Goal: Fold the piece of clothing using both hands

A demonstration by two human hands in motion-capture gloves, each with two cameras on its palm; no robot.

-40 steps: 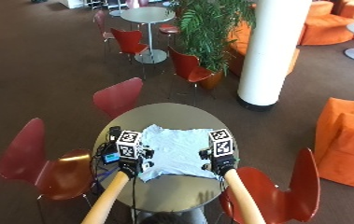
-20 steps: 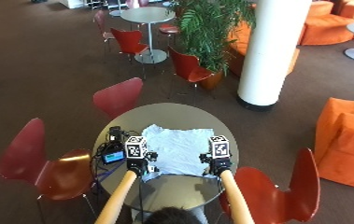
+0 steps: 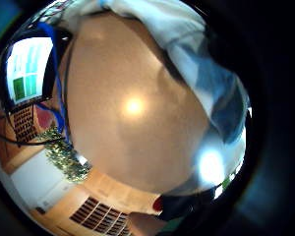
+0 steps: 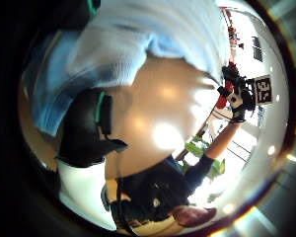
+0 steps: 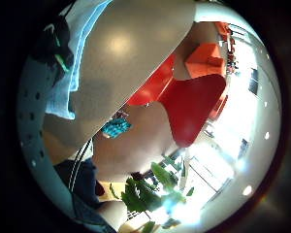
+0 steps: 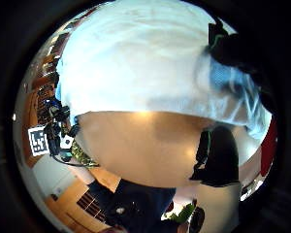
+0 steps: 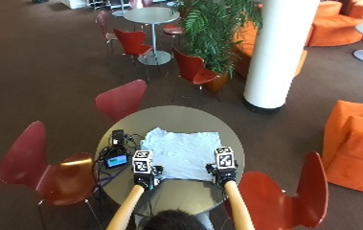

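On the round table (image 7: 168,117), both hands, left hand (image 7: 145,176) and right hand (image 7: 222,173), pinch the pale-blue shirt (image 7: 181,151).

Both forearms reach forward from the person's body, roughly parallel and a little apart, bare up to the black gloves. The left hand (image 7: 145,175) sits at the near left corner of the light blue garment (image 7: 182,152), and the right hand (image 7: 223,171) at its near right corner, both at about the same reach. The left thumb side palm view shows gloved fingers (image 4: 86,131) curled beside the cloth's edge, with the fabric bunched against the palm. The right thumb side palm view shows a gloved thumb or finger (image 6: 220,155) below the hem and another (image 6: 233,51) over it, pinching the cloth. Both wrists are held level, palms down.
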